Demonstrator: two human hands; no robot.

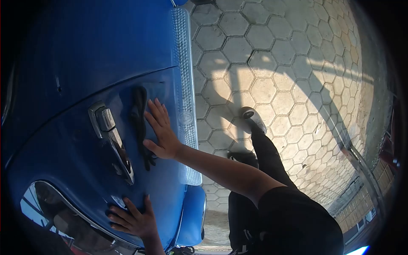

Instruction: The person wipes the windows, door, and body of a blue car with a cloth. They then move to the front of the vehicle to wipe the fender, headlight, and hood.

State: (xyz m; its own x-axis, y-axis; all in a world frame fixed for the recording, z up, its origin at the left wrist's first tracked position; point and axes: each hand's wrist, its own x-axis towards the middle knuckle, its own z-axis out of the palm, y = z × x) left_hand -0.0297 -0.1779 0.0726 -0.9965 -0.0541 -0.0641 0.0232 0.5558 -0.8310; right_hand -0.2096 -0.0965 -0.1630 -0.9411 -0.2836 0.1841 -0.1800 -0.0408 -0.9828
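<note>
My right hand (pixel 161 134) lies on the blue car panel (pixel 85 55), fingers stretched out and the thumb apart. Its fingertips are beside a long, dark, crumpled shape (pixel 139 119), which lies along the panel and looks like a black cloth or glove. Lower down, my left hand (pixel 135 219) rests on the same panel with its fingers spread. A chrome handle (pixel 112 142) is mounted on the panel to the left of the dark shape. Close by my left hand is a car window with a bright trim (pixel 70 212).
A clear, studded strip (pixel 185 85) runs along the car's edge. A rounded blue part (pixel 191 214) juts out at the bottom. Hexagonal paving (pixel 272 63) covers the ground, where my shoe (pixel 254 119) stands. A metal rail (pixel 361 165) is at the far right.
</note>
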